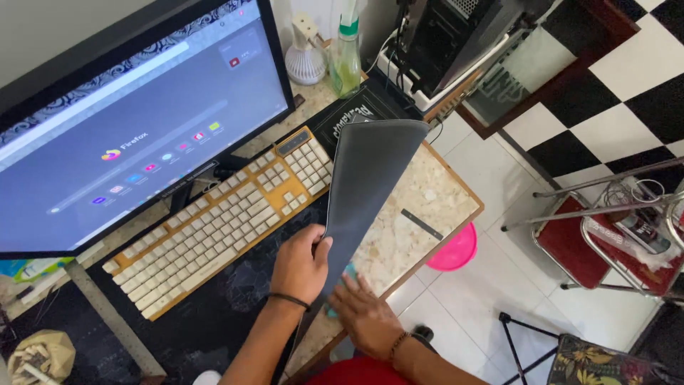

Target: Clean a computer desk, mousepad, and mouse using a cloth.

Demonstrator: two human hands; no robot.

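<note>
**Mat folded back, cloth on the table top**

In the lower middle of the frame the left hand (301, 262) is closed on the edge of a large dark grey desk mat (367, 178) and holds it lifted and folded over, so that its grey underside faces up. The fold runs from the hand up to the centre of the frame.

Just to the right and below, the right hand (365, 314) lies flat with the fingers spread. It presses on a small turquoise cloth (348, 273), of which only a little shows beside the fingers. It does not grip the cloth. The cloth rests on the bare part of the speckled beige stone table top with a wooden rim (434, 203), next to the raised mat.

Left of the mat, a cream and yellow keyboard (221, 221) lies diagonally on the flat part of the mat. Behind it, in the upper left, stands a wide black monitor (135, 121) with a lit screen. At the top centre are a green spray bottle (345, 60) and a small white fan (305, 57). A pink plastic basin (454, 251) sits on the white tiled floor under the right table edge.
</note>
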